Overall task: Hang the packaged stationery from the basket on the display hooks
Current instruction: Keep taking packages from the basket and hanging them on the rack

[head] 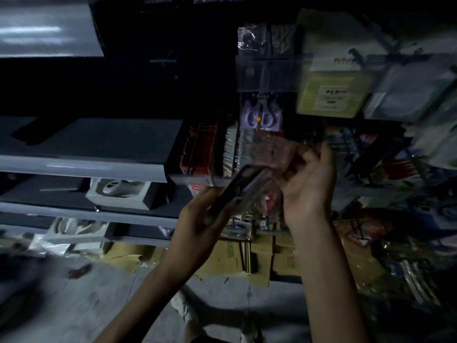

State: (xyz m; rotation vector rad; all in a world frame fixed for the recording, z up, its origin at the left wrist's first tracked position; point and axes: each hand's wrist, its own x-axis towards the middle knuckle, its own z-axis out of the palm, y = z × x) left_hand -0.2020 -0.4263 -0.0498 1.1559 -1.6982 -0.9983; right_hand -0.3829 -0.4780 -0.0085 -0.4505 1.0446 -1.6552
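My left hand (197, 214) grips a dark, flat clear-wrapped pack (237, 191), tilted up to the right. My right hand (306, 184) is raised just right of it, with its fingers curled round a clear reddish pack (274, 154) held up against the display. A hook with a yellow tip (258, 119) sticks out just above, in front of a hanging purple-printed pack (262, 115). The picture is dark and blurred. No basket is in view.
Grey shelves (84, 167) run along the left, with white boxed items (118, 191) on the lower levels. Hanging packs, one with a yellow card (331, 95), crowd the rack at upper right. Flattened cardboard (230, 258) lies on the floor below.
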